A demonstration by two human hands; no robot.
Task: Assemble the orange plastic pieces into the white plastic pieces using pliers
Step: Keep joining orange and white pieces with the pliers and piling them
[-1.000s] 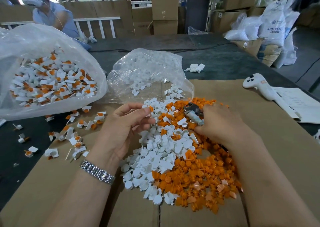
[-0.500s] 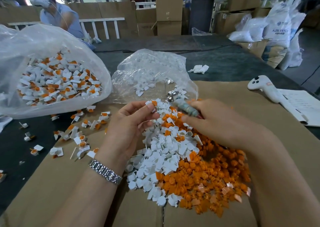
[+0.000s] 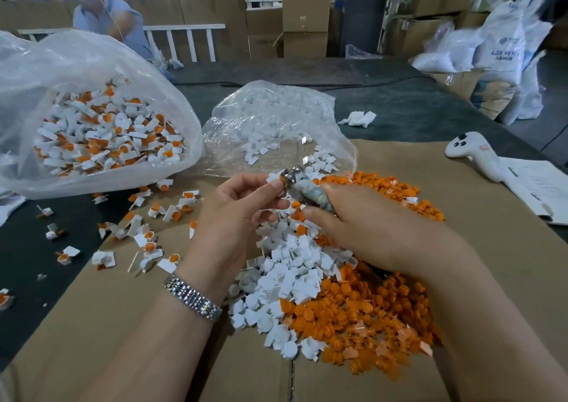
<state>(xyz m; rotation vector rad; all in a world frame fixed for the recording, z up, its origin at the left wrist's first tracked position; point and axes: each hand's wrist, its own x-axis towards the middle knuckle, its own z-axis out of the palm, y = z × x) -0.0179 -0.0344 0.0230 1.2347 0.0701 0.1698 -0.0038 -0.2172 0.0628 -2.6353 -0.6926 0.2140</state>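
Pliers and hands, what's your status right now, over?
Right hand grips pliers. Left hand pinches a white piece at the pliers' head. Loose pile underneath, nothing blocking.

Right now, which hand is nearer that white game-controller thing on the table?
Right. The right hand, holding the pliers, sits mid-table, closer to the white controller at far right; the left hand is farther left.

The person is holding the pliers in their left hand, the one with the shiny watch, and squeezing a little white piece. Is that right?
Not quite. The head view shows the pliers in the right hand. The left hand, with the watch, pinches the little white piece at the pliers' tip.
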